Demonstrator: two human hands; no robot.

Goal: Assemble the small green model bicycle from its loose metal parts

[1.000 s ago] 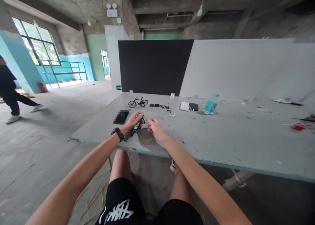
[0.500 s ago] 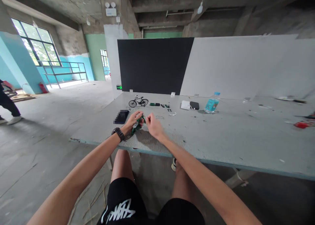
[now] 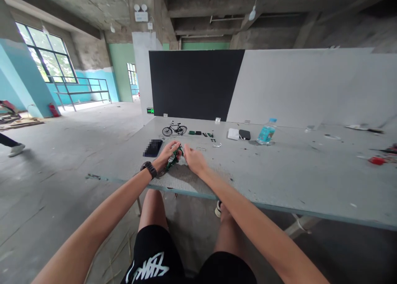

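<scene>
My left hand (image 3: 168,152) is closed around a small green model part (image 3: 171,161) with pale markings, just above the table's near edge. Close on its right side, my right hand (image 3: 194,160) has thumb and fingers pinched together at the part's upper end; whatever sits between those fingertips is too small to make out. Beyond both hands a miniature black bicycle (image 3: 175,129) stands upright. To its right lie small green and black blocks (image 3: 195,133), dark green strips (image 3: 208,135) and a thin silvery piece (image 3: 217,145).
A dark flat object (image 3: 152,148), partly blurred out, lies left of my hands. Farther right are a white case (image 3: 233,134), a black case (image 3: 245,134), a water bottle (image 3: 266,132) and a red item (image 3: 377,160). A black-and-white panel (image 3: 196,85) borders the table's back.
My right hand has shifted very slightly beside the green part, while my left keeps its hold. At far left a walking person's leg has moved mostly out of view.
</scene>
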